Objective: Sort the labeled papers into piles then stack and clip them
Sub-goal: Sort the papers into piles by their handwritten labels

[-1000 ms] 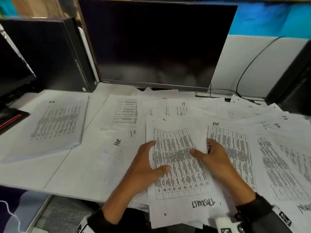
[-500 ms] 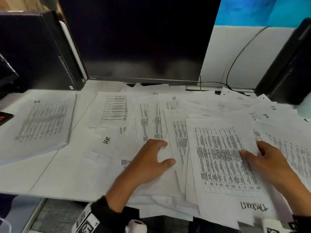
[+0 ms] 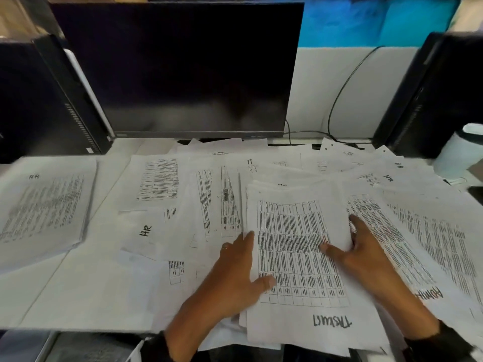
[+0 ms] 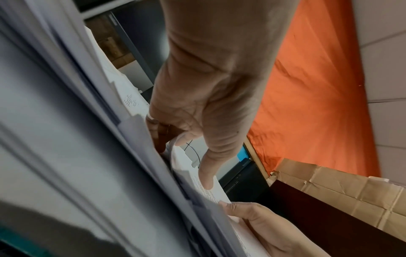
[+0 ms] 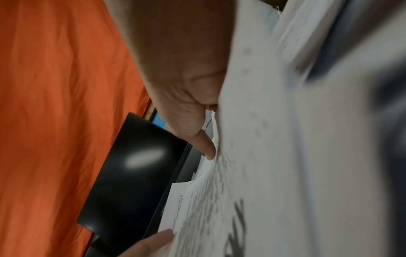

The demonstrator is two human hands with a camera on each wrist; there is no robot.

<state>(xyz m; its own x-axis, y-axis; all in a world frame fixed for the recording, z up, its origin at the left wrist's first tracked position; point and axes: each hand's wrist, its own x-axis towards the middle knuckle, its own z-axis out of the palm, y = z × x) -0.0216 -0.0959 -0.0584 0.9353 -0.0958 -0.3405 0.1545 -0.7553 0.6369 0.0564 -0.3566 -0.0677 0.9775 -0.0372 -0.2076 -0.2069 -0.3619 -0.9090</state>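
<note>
White desk [image 3: 78,296] littered; I am seeing left hand [image 3: 236,273], right hand [image 3: 363,254] pinching white printed table sheaf [image 3: 295,246] edges, thumbs on top, squaring pile.

So the white desk [image 3: 86,291] fills the lower half of the head view, bare mostly at lower left. A neat stack of printed white sheets marked HR [image 3: 44,205] sits at the left edge. Loose white printed papers [image 3: 326,168] sprawl overlapping from centre to right. At the back: a black flat monitor [image 3: 177,66], a black computer tower [image 3: 52,100] upper left, another dark tower [image 3: 433,95] upper right.
</note>
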